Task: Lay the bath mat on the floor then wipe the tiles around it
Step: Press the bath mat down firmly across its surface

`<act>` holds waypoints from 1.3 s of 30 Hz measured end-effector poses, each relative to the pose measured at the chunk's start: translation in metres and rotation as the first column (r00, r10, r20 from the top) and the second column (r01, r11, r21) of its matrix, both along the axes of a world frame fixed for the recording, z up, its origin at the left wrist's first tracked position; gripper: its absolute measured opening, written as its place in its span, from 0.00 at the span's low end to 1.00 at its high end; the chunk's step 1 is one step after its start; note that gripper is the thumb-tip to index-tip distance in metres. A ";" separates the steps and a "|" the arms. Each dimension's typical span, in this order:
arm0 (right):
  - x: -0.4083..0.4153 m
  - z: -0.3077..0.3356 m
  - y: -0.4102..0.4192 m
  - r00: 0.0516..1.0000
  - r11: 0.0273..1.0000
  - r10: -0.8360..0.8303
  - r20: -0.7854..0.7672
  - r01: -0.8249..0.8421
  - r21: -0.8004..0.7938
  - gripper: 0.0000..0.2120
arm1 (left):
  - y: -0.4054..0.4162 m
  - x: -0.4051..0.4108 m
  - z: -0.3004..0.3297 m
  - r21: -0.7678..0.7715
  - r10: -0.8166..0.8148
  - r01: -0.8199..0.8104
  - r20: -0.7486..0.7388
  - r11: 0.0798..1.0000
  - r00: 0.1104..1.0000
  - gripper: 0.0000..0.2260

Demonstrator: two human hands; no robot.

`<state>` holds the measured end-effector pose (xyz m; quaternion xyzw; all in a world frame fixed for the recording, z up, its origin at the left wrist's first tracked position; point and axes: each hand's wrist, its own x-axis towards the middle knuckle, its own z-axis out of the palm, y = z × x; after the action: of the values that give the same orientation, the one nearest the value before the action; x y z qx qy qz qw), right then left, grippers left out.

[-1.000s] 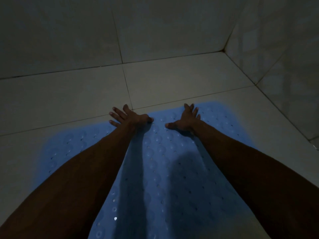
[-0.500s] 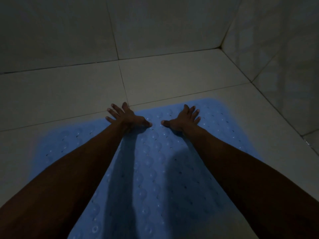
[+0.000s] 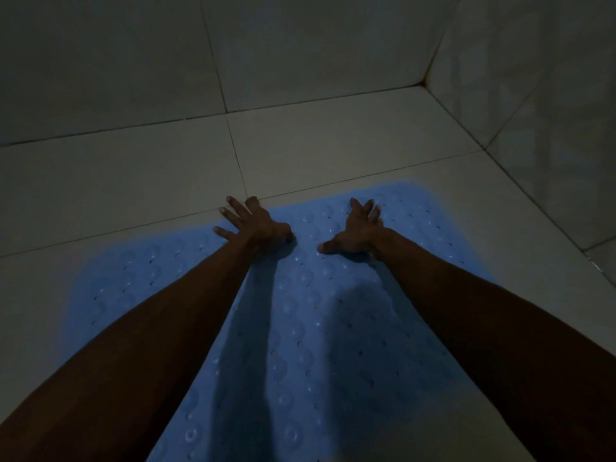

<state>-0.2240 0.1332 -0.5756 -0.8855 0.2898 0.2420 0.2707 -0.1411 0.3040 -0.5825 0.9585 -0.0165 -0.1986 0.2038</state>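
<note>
The bath mat [image 3: 320, 328], one blue rubbery sheet dotted with small holes and round suction bumps, lies flat on the floor tiles [image 3: 133, 181] near the wall corner. Compared with a second ago, both hands have spread slightly wider apart. The left hand [image 3: 256, 225] and right hand [image 3: 360, 228] press on its far edge, fingers splayed, gripping nothing. The tiles are pale, smooth squares.

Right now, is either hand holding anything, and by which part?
Nothing is held. The left hand and right hand press flat on the bath mat, near its far edge.
</note>
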 end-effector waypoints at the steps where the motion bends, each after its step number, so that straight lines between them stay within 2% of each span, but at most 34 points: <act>1: 0.000 0.001 0.000 1.000 1.000 -0.001 -0.003 0.001 -0.010 0.67 | -0.001 0.000 0.001 0.030 -0.005 0.006 -0.036 1.000 0.999 0.48; 3: 0.001 0.002 0.003 1.000 1.000 -0.022 -0.011 0.021 -0.021 0.67 | 0.002 0.001 -0.001 0.060 -0.027 0.031 -0.069 0.998 0.997 0.50; 7: -0.005 0.002 0.012 0.986 0.983 -0.166 -0.001 0.165 -0.081 0.70 | 0.013 -0.003 -0.006 -0.004 -0.096 0.096 0.014 0.995 0.995 0.54; 10: -0.016 0.000 0.020 0.963 0.961 -0.263 0.063 0.267 -0.072 0.69 | 0.025 -0.001 -0.009 0.015 -0.216 0.217 -0.062 0.976 0.974 0.62; 12: -0.023 -0.003 0.022 0.948 0.951 -0.306 0.086 0.309 -0.023 0.68 | 0.029 -0.002 -0.012 0.044 -0.239 0.244 -0.092 0.969 0.967 0.64; 18: -0.038 -0.017 0.021 0.955 0.970 -0.243 0.168 0.242 0.027 0.62 | 0.015 -0.013 0.001 0.125 -0.136 0.152 -0.131 0.980 0.982 0.63; 21: -0.039 -0.008 0.009 0.983 0.982 -0.164 0.081 0.156 0.103 0.65 | 0.010 -0.014 0.002 0.080 -0.070 0.076 -0.083 0.994 0.994 0.60; 24: -0.041 -0.001 0.003 0.999 0.996 -0.051 -0.020 0.052 0.068 0.69 | 0.010 -0.014 0.002 0.029 -0.050 0.052 -0.071 0.998 0.996 0.58; 28: -0.042 0.003 0.008 0.998 1.000 -0.015 -0.069 0.016 0.006 0.69 | 0.011 -0.016 0.002 0.017 -0.061 0.062 -0.068 0.998 0.996 0.58; 31: -0.042 0.005 0.011 0.997 0.998 -0.057 -0.055 0.056 -0.020 0.69 | 0.012 -0.022 0.000 0.078 -0.064 0.071 -0.090 0.994 0.994 0.60; 35: -0.050 0.005 0.018 0.977 0.976 -0.211 -0.020 0.210 -0.051 0.72 | 0.025 -0.032 -0.011 -0.006 -0.131 0.130 -0.042 0.991 0.991 0.60; 39: -0.065 0.000 0.019 0.950 0.950 -0.309 0.052 0.311 -0.027 0.74 | 0.034 -0.042 -0.009 0.008 -0.199 0.201 -0.093 0.980 0.976 0.66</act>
<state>-0.2886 0.1522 -0.5759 -0.8391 0.4230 0.1707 0.2963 -0.1831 0.3382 -0.5919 0.9437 -0.1017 -0.2619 0.1749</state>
